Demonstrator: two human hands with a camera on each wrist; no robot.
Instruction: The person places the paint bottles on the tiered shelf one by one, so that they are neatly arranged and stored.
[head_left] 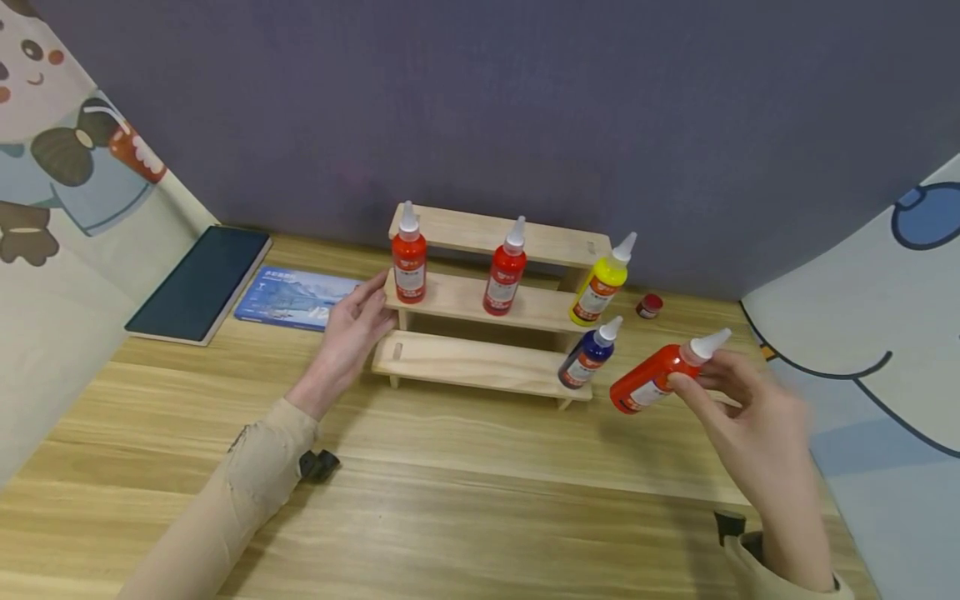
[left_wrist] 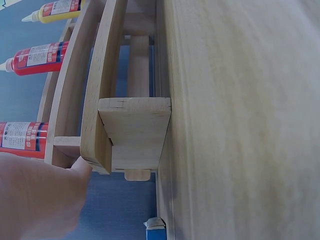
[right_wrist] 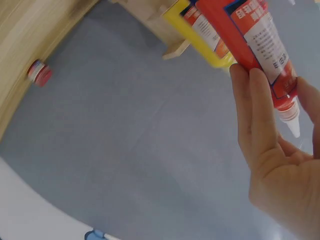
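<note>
My right hand [head_left: 757,425] grips a red paint bottle [head_left: 654,379] near its white pointed cap, between thumb and fingers. The bottle is tilted, held in the air right of the stepped wooden rack [head_left: 480,367]. My left hand [head_left: 356,321] holds the left end of the rack's middle tier; in the left wrist view its thumb [left_wrist: 82,167] lies against the wood, while its other fingers are largely hidden. Two red bottles, one at left [head_left: 409,267] and one at centre [head_left: 505,282], stand on the middle tier with a yellow bottle [head_left: 598,289]. A dark blue bottle [head_left: 587,360] stands on the lowest tier's right end.
A small red-lidded jar [head_left: 649,306] sits behind and right of the rack. To the left lie a dark green book [head_left: 198,283] and a blue box with a landscape picture [head_left: 296,298]. A grey wall panel [head_left: 480,108] stands close behind the rack.
</note>
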